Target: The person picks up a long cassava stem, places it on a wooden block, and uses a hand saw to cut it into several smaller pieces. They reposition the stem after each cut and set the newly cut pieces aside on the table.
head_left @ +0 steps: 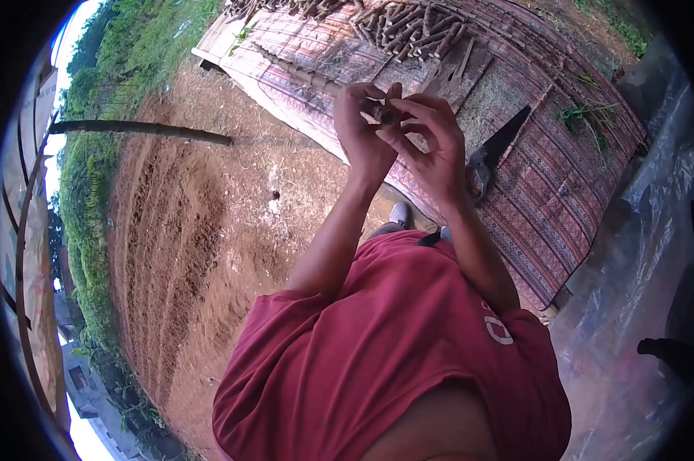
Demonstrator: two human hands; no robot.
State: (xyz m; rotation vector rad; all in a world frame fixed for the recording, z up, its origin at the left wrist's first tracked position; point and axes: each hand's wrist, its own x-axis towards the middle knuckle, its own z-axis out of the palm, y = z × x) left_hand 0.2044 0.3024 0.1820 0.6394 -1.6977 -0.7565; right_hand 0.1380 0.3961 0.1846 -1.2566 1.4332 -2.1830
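Note:
A long, knobbly woody stem [299,72] points away toward the upper left, its round cut end [387,116] facing me. My left hand [362,131] is closed around the stem close to that end. The thumb and fingertips of my right hand [433,137] pinch at the same cut end, with the other fingers curled and slightly apart. Just right of my right hand, a handsaw [506,138] with a dark blade lies on the patterned cloth [543,200]. Its handle [479,175] is nearest my right wrist.
A pile of short cut stem pieces [412,31] lies on the far part of the cloth. Long stems [516,46] run along its right edge, near green leaves [585,115]. Clear plastic sheeting [639,253] is at right. Bare soil [178,253] and a wooden pole [147,129] are at left.

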